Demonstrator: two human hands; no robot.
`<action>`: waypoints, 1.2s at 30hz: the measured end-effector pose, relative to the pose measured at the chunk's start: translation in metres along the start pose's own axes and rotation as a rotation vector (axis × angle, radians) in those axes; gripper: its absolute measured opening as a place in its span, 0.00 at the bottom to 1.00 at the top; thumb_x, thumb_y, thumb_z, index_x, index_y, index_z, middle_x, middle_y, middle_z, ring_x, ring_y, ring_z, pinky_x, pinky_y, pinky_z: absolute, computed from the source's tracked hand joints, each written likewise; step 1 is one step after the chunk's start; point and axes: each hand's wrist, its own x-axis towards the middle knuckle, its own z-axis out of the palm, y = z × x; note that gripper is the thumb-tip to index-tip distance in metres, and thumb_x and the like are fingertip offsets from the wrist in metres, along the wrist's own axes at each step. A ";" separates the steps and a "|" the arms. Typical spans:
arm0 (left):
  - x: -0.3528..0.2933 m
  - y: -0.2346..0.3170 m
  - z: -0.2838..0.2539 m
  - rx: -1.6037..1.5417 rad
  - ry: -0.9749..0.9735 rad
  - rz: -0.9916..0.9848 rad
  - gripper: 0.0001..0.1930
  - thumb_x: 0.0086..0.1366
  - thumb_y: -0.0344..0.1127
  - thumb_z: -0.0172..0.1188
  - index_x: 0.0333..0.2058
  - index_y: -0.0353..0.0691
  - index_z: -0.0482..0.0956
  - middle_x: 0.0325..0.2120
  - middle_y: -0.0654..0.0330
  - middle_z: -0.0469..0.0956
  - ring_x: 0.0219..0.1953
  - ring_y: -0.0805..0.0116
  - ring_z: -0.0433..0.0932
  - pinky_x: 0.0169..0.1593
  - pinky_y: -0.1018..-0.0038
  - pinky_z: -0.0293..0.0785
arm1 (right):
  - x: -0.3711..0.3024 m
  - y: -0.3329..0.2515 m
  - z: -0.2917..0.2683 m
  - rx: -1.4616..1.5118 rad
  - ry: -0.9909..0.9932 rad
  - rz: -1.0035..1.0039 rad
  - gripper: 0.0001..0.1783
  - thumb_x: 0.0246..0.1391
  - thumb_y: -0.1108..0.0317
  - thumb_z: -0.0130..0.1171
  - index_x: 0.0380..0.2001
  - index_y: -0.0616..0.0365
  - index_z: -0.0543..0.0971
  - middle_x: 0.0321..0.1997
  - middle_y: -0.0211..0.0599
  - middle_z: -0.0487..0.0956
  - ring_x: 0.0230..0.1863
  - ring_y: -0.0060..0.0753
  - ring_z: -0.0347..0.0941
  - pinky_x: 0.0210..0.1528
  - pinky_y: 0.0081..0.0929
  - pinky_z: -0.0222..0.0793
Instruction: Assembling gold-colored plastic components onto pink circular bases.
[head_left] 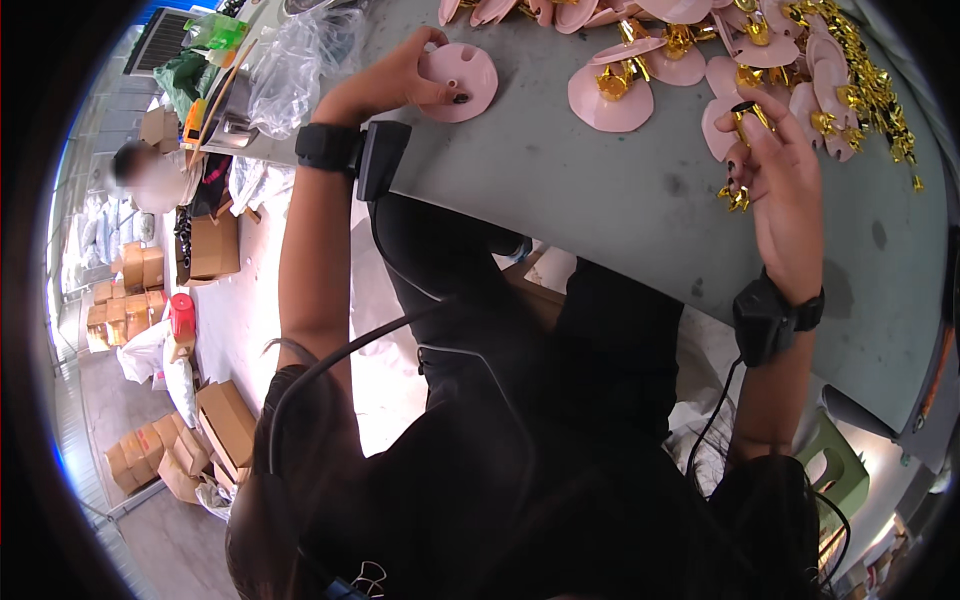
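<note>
My left hand (pixel 398 78) grips a round pink disc (pixel 472 75) by its left side, thumb on the face and fingers at the far edge. The disc has a small raised nub and a few holes. Over the table's right part, my right hand (pixel 782 165) is closed on a shiny gold foil piece (pixel 745 112) with a dark round end. More gold foil (pixel 735 198) shows below its curled fingers. Just beyond lie several pink discs (pixel 612 108) with gold foil pieces fixed at their centres, heaped and overlapping.
The grey tabletop (pixel 560 190) spans the space ahead of me, its near edge above my lap. Gold foil strands (pixel 880 100) pile up at the far right. Clear plastic bags (pixel 300 75) lie at the left end. Cardboard boxes (pixel 225 425) stand on the floor to the left, and a person (pixel 165 180) is farther off.
</note>
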 end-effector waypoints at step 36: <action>-0.041 0.147 0.135 -0.325 0.729 0.495 0.24 0.49 0.24 0.52 0.48 0.38 0.64 0.37 0.45 0.67 0.34 0.44 0.71 0.33 0.61 0.70 | -0.017 0.019 0.032 -0.685 -0.103 -0.560 0.20 0.37 0.80 0.63 0.39 0.58 0.76 0.38 0.36 0.79 0.31 0.31 0.77 0.34 0.21 0.71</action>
